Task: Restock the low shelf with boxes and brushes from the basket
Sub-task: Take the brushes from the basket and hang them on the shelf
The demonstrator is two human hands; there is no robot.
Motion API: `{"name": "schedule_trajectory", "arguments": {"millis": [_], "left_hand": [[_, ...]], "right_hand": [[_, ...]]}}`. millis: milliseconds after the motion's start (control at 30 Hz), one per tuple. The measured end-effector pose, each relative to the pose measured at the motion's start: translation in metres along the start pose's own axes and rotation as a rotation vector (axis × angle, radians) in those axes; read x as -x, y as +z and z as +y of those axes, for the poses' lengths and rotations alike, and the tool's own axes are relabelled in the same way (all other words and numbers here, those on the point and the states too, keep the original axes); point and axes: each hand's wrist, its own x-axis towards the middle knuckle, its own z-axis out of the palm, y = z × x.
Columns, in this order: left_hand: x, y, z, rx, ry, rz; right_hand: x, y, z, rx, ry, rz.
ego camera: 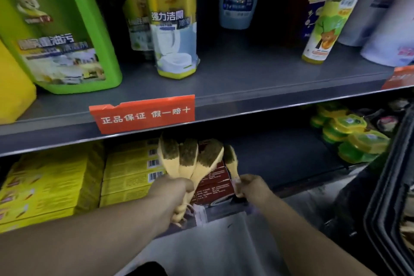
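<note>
At the low shelf [280, 159], the left hand [173, 190] grips a fan of wooden brushes [190, 159] by their handles, bristle heads raised toward the shelf opening. The right hand [251, 187] pinches the handle of one more brush [231, 159] beside them, above a stack of red boxes [215, 186]. Yellow boxes [132, 175] already fill the shelf's left side, suggesting the boxes are largely stocked. The brushes are not yet set down; open space remains to the right. The basket [385, 186] stands at the right edge, its contents unclear.
</note>
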Motion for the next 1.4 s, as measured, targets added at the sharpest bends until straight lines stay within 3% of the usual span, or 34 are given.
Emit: {"name": "schedule_trajectory", "arguments": {"millis": [67, 200, 333, 367, 433, 533, 633, 767, 867, 1000, 1167, 1300, 1400], "left_hand": [[-0.009, 0.003, -0.002, 0.027, -0.032, -0.021], [-0.025, 0.016, 0.000, 0.088, -0.056, -0.028], [-0.031, 0.025, -0.001, 0.103, -0.074, -0.046], [-0.032, 0.027, -0.002, 0.107, -0.076, -0.048], [-0.033, 0.032, -0.003, 0.107, -0.061, -0.042], [-0.031, 0.040, -0.002, 0.101, -0.004, -0.036], [-0.028, 0.046, -0.002, 0.108, 0.017, -0.053], [-0.024, 0.049, -0.001, 0.155, -0.016, -0.124], [-0.022, 0.049, -0.001, 0.130, -0.024, -0.112], [-0.027, 0.048, 0.000, 0.105, -0.065, -0.099], [-0.034, 0.043, -0.001, 0.099, -0.026, -0.111], [-0.038, 0.040, -0.006, 0.088, 0.049, -0.101], [-0.034, 0.039, -0.005, 0.057, 0.087, -0.107]], "right_hand": [[-0.002, 0.008, 0.006, 0.023, -0.040, -0.042], [-0.005, 0.013, 0.011, 0.018, -0.046, 0.096], [0.009, 0.013, -0.001, 0.180, -0.130, 0.300], [0.015, 0.013, -0.008, 0.094, -0.160, 0.295], [0.027, 0.013, -0.026, -0.192, -0.167, 0.115], [0.042, 0.018, -0.042, -0.243, -0.188, -0.200], [0.043, 0.014, -0.045, -0.257, -0.226, -0.176], [0.030, -0.011, -0.043, -0.598, -0.034, -0.044], [0.015, -0.028, -0.032, -0.469, 0.093, 0.118], [-0.006, -0.024, -0.016, -0.327, 0.159, 0.098], [-0.012, -0.014, 0.011, -0.129, 0.006, 0.055], [-0.014, -0.009, 0.015, -0.043, -0.039, 0.258], [-0.015, -0.006, 0.015, 0.059, -0.028, 0.273]]}}
